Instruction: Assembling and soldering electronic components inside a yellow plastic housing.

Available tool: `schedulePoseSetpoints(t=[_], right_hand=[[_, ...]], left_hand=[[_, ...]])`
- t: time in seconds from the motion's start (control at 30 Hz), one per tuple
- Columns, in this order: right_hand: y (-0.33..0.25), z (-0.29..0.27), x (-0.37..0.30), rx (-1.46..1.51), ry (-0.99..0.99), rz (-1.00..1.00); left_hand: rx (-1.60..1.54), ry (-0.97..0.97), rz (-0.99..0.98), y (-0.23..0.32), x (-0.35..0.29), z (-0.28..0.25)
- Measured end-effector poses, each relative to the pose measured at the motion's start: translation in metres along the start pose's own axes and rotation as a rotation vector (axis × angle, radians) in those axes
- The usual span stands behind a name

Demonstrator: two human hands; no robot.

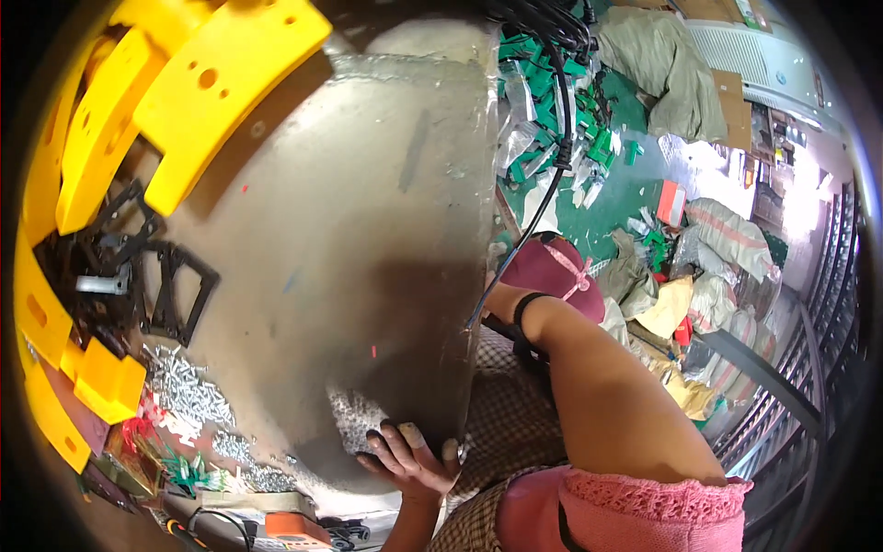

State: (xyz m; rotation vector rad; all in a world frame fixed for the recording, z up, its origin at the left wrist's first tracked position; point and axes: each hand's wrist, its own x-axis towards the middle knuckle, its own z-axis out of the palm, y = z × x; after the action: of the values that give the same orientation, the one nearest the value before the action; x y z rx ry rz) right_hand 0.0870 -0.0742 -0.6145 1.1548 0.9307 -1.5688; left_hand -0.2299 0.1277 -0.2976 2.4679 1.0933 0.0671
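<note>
My left hand [411,463] rests at the near edge of the metal-topped table [349,248], fingers apart. Its fingertips touch or lie beside a small heap of tiny silvery parts [354,419]; one finger wears a pale wrap. From the lower right my right arm reaches up to the table's right edge, with a black band at the wrist. The fingers of my right hand [501,301] are hidden at that edge. A black cable [555,179] hangs past this hand, its end showing thin bare wires. Whether the hand grips the cable, I cannot tell.
Yellow moulded parts [221,87] and black metal brackets [179,290] crowd the table's left side. Loose screws [189,391] lie below them, near an orange device [296,530]. Beyond the right edge are a maroon cap [554,276], green parts [543,101] and stuffed sacks [731,235].
</note>
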Motion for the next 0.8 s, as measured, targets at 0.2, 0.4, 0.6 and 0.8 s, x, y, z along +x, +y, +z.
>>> schedulePoseSetpoints(t=[0.2, 0.4, 0.6, 0.8], right_hand=[[-0.028, -0.111, 0.004, 0.592, -0.552, -0.226], [-0.073, -0.108, -0.02, 0.257, 0.108, 0.067], [-0.079, -0.08, -0.004, 0.084, 0.079, -0.018], [-0.051, -0.088, -0.076, -0.123, 0.192, -0.037]], left_hand=[[0.077, -0.075, -0.035, -0.005, -0.007, -0.01], [0.171, -0.098, -0.063, -0.012, -0.014, -0.019], [0.152, -0.085, -0.009, -0.01, -0.008, -0.017], [0.113, -0.099, 0.004, -0.011, -0.006, -0.015]])
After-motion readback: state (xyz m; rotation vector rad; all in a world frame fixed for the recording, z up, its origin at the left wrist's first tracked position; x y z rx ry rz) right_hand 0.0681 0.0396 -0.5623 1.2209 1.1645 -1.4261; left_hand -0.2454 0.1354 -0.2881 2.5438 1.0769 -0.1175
